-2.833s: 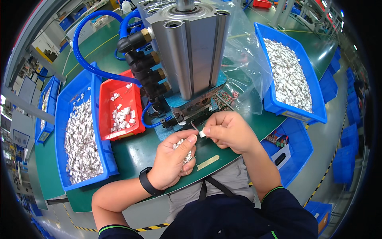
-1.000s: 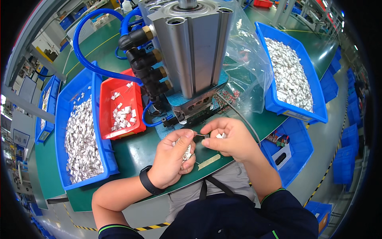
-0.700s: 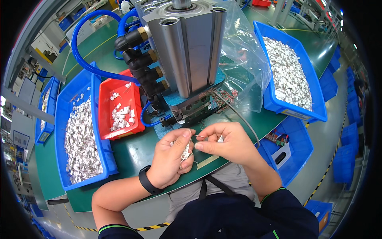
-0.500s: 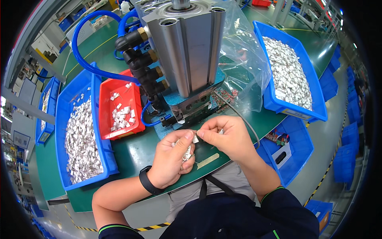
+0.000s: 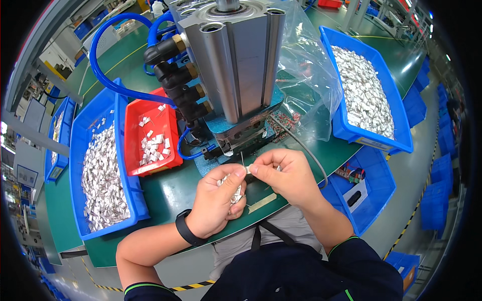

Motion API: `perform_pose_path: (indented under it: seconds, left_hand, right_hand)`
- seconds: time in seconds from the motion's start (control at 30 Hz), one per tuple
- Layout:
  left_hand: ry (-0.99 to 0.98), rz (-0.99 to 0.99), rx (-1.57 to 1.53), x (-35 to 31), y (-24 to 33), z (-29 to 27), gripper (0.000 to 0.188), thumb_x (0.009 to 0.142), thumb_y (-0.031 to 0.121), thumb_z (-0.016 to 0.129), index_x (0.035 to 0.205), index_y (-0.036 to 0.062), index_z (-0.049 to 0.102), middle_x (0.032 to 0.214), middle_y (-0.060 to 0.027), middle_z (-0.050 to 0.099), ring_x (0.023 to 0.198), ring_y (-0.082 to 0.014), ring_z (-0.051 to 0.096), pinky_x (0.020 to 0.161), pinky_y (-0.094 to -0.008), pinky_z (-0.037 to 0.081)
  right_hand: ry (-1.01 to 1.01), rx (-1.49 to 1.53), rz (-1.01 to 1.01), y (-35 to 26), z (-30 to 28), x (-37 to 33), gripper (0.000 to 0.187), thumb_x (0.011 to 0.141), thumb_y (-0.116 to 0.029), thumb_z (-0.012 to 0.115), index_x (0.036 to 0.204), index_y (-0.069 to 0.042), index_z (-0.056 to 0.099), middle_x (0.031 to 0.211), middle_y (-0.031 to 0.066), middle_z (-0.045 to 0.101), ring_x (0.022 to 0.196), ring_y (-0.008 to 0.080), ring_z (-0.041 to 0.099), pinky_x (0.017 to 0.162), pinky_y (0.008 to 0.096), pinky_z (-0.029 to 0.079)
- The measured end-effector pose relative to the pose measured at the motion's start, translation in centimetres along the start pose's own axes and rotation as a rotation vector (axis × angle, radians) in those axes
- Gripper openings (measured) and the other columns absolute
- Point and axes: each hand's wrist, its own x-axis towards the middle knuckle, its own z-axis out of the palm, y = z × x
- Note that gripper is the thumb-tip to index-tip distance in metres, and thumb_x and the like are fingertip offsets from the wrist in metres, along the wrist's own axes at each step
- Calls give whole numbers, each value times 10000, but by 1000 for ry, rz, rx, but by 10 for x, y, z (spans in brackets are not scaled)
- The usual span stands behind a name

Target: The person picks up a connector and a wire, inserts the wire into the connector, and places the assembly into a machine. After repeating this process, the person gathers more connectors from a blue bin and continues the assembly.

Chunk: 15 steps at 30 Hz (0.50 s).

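My left hand (image 5: 213, 201) is curled around several small white parts with thin wire leads (image 5: 236, 195). Between its thumb and finger and those of my right hand (image 5: 290, 176) is one white part (image 5: 248, 170). A thin lead sticks up from it toward the press. Another bit of white shows behind my right thumb, too small to make out. Both hands are just in front of the metal pneumatic press (image 5: 241, 70), apart from its lower jaw (image 5: 233, 145). The inside of each hand is mostly hidden.
Left of the press stand a red bin (image 5: 131, 128) and a larger blue bin (image 5: 135, 200), both holding white parts. Another full blue bin (image 5: 405, 143) is at the right. A grey cable (image 5: 306, 148), plastic bag (image 5: 306, 75) and blue hoses (image 5: 95, 65) surround the press.
The white part between my fingertips has turned, and its lead now points up. My right hand has shifted very slightly; my left has hardly moved.
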Motion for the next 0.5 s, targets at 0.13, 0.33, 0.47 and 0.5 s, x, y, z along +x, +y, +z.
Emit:
perform_pose_path:
  seconds: [0.13,0.33,0.47,0.5]
  left_hand:
    - [0,10,0,0,-1,0,145,966,249,537,1036,122,540,699,-25,501,418,-84,381,370,-224,266]
    - [-19,-5,20,0,0,1,180,964,254,541,1045,93,548,690,-25,498,420,-82,386,369,-223,274]
    - [-24,-4,22,0,0,0,192,964,257,542,1045,84,546,687,-24,496,421,-82,387,367,-222,276]
    - [-31,-1,23,0,0,0,194,964,259,541,1046,82,545,686,-24,495,421,-82,387,367,-222,277]
  right_hand:
    - [-5,192,126,-6,-7,8,175,857,-142,666,811,22,627,633,-32,529,507,11,423,429,182,303]
    - [-14,279,199,-15,-16,25,185,833,-126,670,775,18,568,592,-19,466,419,11,339,351,202,198]
    - [10,293,221,-18,-16,31,173,816,-85,673,739,5,547,576,22,497,391,26,355,332,198,209]
    - [9,293,222,-17,-16,32,173,816,-85,673,739,5,547,576,22,497,391,26,355,332,198,209]
